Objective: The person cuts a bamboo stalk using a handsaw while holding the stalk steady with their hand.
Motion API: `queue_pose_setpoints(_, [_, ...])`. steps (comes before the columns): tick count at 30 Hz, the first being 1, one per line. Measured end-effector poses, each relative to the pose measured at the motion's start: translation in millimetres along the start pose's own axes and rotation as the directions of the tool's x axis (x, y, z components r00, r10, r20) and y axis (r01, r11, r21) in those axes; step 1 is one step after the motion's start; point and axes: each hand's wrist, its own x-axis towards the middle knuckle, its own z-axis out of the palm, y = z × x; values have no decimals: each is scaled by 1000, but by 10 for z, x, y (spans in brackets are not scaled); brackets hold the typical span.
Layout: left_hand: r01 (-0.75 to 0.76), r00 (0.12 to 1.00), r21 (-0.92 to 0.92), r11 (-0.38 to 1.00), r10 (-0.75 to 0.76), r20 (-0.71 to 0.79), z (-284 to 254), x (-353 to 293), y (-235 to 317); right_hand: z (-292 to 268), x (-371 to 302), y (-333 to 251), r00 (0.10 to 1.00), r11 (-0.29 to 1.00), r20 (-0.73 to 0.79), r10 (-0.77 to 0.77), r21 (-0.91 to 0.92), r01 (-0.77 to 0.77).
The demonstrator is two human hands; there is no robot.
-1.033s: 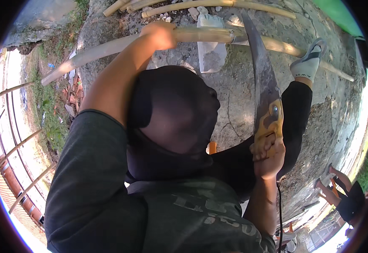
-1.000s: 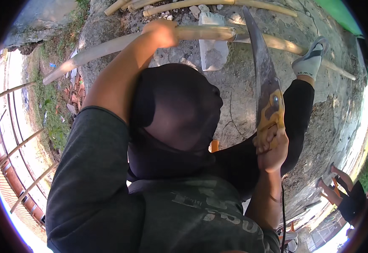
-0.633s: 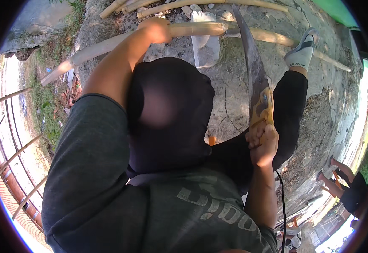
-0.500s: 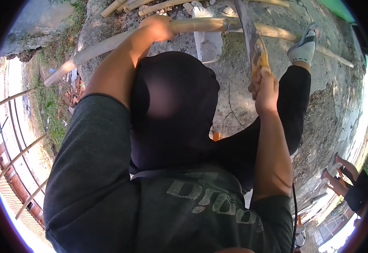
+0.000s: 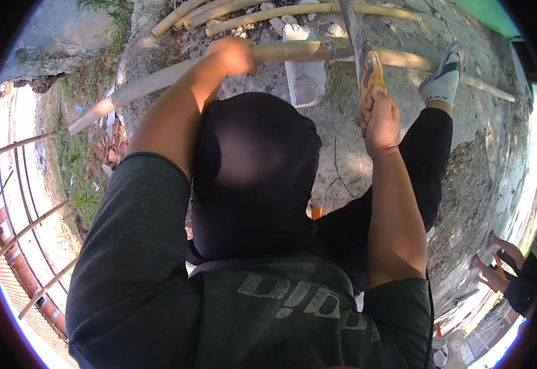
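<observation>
A long bamboo pole (image 5: 287, 51) lies crosswise in front of me, over a pale concrete block (image 5: 306, 85). My left hand (image 5: 231, 56) is closed around the pole, left of the block. Closed on the yellow handle of a handsaw (image 5: 376, 75), my right hand (image 5: 379, 119) is below the pole. The saw's blade stands across the pole, just right of a dark ring and a pale band on the bamboo. Whether the teeth have cut in cannot be made out.
More bamboo poles (image 5: 268, 18) lie beyond, among small stones. My foot in a sock and sandal (image 5: 443, 80) is beside the pole's right part. Another person (image 5: 514, 277) is at the far right. Grass and rubble (image 5: 111, 144) border the left.
My right hand has drawn the saw back toward me and slightly left. The left hand keeps its grip on the pole. The whole view has shifted slightly.
</observation>
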Motion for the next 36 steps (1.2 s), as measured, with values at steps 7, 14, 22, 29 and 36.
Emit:
queue_pose_setpoints(7, [52, 980, 14, 999, -54, 192, -27, -93, -153, -173, -1262, -90, 998, 999, 62, 3, -37, 0])
queue_pose_setpoints(14, [21, 988, 5, 1000, -22, 151, 80, -175, 114, 26, 55, -124, 996, 995, -5, 85, -50, -85])
queue_pose_setpoints(22, [73, 972, 61, 995, -85, 217, -11, -211, -117, -274, -1327, -123, 994, 999, 100, -37, -17, 39])
queue_pose_setpoints(29, [14, 987, 32, 999, -19, 161, 60, 15, -53, -131, 15, -224, 999, 999, 22, 43, 5, -44])
queue_pose_setpoints(36, [55, 977, 58, 997, -66, 202, -32, -143, -163, -170, -1055, -135, 992, 994, 102, 71, -88, -63])
